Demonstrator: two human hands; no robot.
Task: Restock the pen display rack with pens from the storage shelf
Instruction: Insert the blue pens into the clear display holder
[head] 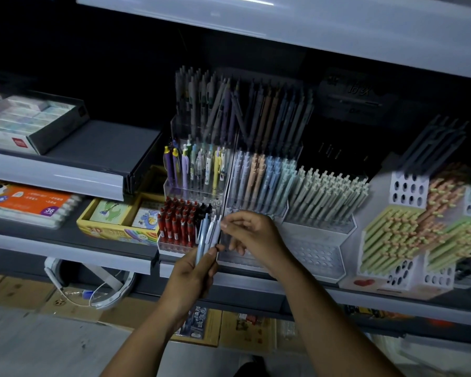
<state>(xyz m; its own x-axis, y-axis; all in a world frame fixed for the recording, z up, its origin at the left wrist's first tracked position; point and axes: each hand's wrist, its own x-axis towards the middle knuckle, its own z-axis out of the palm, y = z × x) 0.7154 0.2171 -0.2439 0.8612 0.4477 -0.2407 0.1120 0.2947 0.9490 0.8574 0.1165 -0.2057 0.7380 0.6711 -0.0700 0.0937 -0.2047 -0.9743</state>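
Observation:
My left hand (193, 270) grips a small bunch of pale blue and white pens (207, 235), held upright in front of the shelf. My right hand (252, 235) pinches the top of one pen in that bunch with its fingertips. Just behind both hands stands the clear tiered pen display rack (256, 210), whose upper tiers hold pastel pens (261, 172). The rack's lowest front tier, behind my right hand, shows open holes.
A tray of red pens (177, 227) sits left of the bunch. White honeycomb racks (408, 186) with green and peach pens stand to the right. A yellow 3D puzzle box (114, 221) and orange marker pack (25, 200) lie to the left. Cardboard boxes (245, 333) are below.

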